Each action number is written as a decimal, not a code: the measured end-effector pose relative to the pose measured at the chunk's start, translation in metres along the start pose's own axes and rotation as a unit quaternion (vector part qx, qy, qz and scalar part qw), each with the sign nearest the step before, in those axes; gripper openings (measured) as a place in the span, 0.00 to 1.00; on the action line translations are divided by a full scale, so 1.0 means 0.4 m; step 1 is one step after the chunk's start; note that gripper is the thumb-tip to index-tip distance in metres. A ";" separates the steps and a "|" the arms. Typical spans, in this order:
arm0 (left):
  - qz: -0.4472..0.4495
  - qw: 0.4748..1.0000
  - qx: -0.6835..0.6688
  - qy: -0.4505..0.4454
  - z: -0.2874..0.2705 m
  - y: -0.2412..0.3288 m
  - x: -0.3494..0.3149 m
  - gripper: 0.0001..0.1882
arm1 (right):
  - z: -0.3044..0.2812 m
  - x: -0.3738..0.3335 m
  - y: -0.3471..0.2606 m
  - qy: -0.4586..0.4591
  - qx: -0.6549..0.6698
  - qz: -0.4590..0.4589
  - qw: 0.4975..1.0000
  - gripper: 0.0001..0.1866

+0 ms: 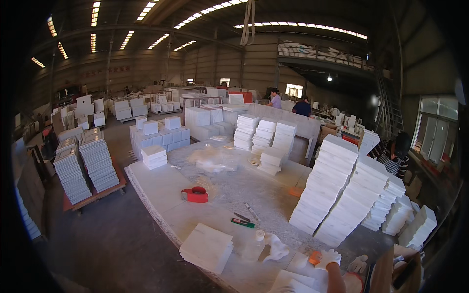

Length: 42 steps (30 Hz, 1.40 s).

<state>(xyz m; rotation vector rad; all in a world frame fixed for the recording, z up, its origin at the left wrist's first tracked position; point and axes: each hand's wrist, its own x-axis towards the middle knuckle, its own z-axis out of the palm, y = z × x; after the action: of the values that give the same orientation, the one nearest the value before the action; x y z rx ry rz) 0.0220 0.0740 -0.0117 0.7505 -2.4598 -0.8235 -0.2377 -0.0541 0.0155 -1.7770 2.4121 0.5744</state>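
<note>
At the lower right, my left hand (329,259) wears a white glove with an orange cuff. Its fingers are closed on a small orange block (315,257) above pale stone tiles (293,282). Beside it is a second, greyer glove (358,264), which seems to be on my right hand; its fingers are too dim to read. To the left stand a clear bottle with a white cap (253,248) and a crumpled white cloth or glove (276,248). A short stack of white tiles (207,246) lies at the table's near edge.
On the table (166,190) lie a red tape dispenser (196,194), a green box (243,222), a marker (252,212) and clear plastic wrap (212,158). Tall tile stacks (325,183) lean on the right. A co-worker (394,154) is beyond them. A tile-laden pallet (95,195) stands left.
</note>
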 end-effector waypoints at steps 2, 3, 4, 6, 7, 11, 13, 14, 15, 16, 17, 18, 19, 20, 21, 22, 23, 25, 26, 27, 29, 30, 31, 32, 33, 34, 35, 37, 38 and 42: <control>0.041 0.997 -0.015 0.058 0.012 -0.009 0.003 0.09 | 0.001 0.010 0.000 -0.015 -0.029 0.000 0.999 0.49; 0.061 0.994 -0.020 0.085 0.016 -0.012 0.003 0.08 | 0.002 0.012 0.002 -0.022 -0.043 0.001 0.999 0.49; 0.076 0.991 -0.024 0.111 0.020 -0.016 -0.001 0.08 | 0.009 0.011 0.002 -0.004 -0.033 -0.008 0.999 0.49; 0.104 0.982 -0.030 0.156 0.036 -0.020 -0.006 0.08 | 0.027 0.002 0.006 0.031 -0.011 -0.023 0.999 0.48; 0.114 0.977 -0.032 0.175 0.047 -0.021 -0.009 0.08 | 0.036 -0.002 0.005 0.033 0.005 -0.009 0.999 0.48; 0.147 0.962 -0.034 0.229 0.088 -0.025 -0.013 0.10 | 0.055 -0.005 0.014 0.099 0.104 0.071 0.987 0.42; 0.164 0.959 -0.020 0.229 0.037 -0.014 -0.030 0.12 | 0.024 -0.032 0.014 0.169 0.162 0.100 0.967 0.37; 0.176 0.961 -0.016 0.215 -0.006 0.002 -0.042 0.14 | -0.013 -0.056 0.015 0.203 0.190 0.112 0.954 0.34; 0.184 0.964 -0.012 0.191 -0.012 0.004 -0.045 0.15 | -0.041 -0.084 0.024 0.289 0.236 0.107 0.922 0.34; 0.184 0.968 0.000 0.168 -0.022 0.005 -0.052 0.16 | -0.064 -0.091 0.026 0.321 0.277 0.098 0.900 0.36; 0.176 0.975 0.010 0.134 -0.005 -0.029 -0.048 0.16 | -0.121 -0.144 0.006 0.338 0.332 0.086 0.876 0.35; 0.187 0.974 0.002 0.128 -0.008 -0.015 -0.031 0.13 | -0.113 -0.178 0.031 0.406 0.381 0.039 0.830 0.36; 0.173 0.975 0.014 0.140 -0.007 -0.014 -0.032 0.15 | -0.151 -0.255 0.018 0.393 0.416 0.008 0.820 0.35; 0.170 0.975 0.003 0.144 0.008 -0.021 -0.022 0.14 | -0.128 -0.290 0.032 0.397 0.480 -0.058 0.780 0.39; 0.173 0.971 0.024 0.160 0.008 -0.028 -0.023 0.13 | -0.109 -0.351 0.000 0.349 0.595 -0.096 0.718 0.41; 0.166 0.973 0.020 0.160 0.013 -0.037 -0.026 0.12 | -0.088 -0.439 -0.011 0.298 0.672 -0.119 0.667 0.42; 0.172 0.972 0.025 0.159 0.013 -0.043 -0.030 0.12 | -0.071 -0.534 -0.018 0.248 0.743 -0.134 0.608 0.44; 0.188 0.969 0.028 0.159 0.013 -0.032 -0.028 0.11 | -0.023 -0.726 -0.013 0.144 0.817 -0.148 0.537 0.46; 0.191 0.968 0.032 0.157 0.010 -0.020 -0.026 0.10 | 0.030 -0.789 -0.012 0.151 0.829 -0.116 0.526 0.44; 0.192 0.967 0.048 0.161 0.022 -0.015 -0.028 0.10 | 0.103 -0.837 -0.010 0.147 0.843 -0.059 0.514 0.44; 0.198 0.962 0.086 0.168 0.039 -0.010 -0.026 0.11 | 0.244 -0.889 0.004 0.134 0.854 0.040 0.501 0.44; 0.203 0.962 0.110 0.149 0.036 -0.018 -0.029 0.14 | 0.309 -0.899 0.006 0.119 0.856 0.079 0.497 0.43; 0.190 0.967 0.133 0.110 0.030 -0.006 -0.036 0.18 | 0.361 -0.902 -0.001 0.105 0.856 0.119 0.492 0.43; 0.178 0.969 0.157 0.071 0.021 0.008 -0.045 0.22 | 0.394 -0.895 -0.012 0.096 0.853 0.132 0.496 0.42; 0.178 0.964 0.189 0.050 0.018 0.008 -0.058 0.26 | 0.410 -0.877 -0.021 0.086 0.850 0.142 0.499 0.41; 0.177 0.959 0.220 0.030 0.016 0.008 -0.071 0.29 | 0.421 -0.859 -0.025 0.075 0.847 0.152 0.503 0.41; 0.177 0.951 0.253 0.013 0.010 0.006 -0.078 0.33 | 0.392 -0.837 -0.033 0.066 0.838 0.139 0.524 0.39; 0.195 0.951 0.238 0.004 0.022 0.023 -0.064 0.37 | 0.479 -0.735 0.010 0.217 0.710 0.043 0.669 0.39; 0.195 0.952 0.237 0.000 0.019 0.020 -0.064 0.38 | 0.470 -0.687 0.023 0.227 0.676 0.031 0.700 0.39; 0.194 0.953 0.231 0.015 0.028 0.013 -0.061 0.40 | 0.321 -0.609 0.026 0.147 0.656 0.099 0.734 0.39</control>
<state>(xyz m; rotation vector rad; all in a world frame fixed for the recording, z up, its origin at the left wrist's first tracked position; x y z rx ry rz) 0.0326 0.0971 -0.0220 0.3913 -2.6737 -0.0883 -0.1887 0.2131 -0.0299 -0.9289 2.0572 -1.2351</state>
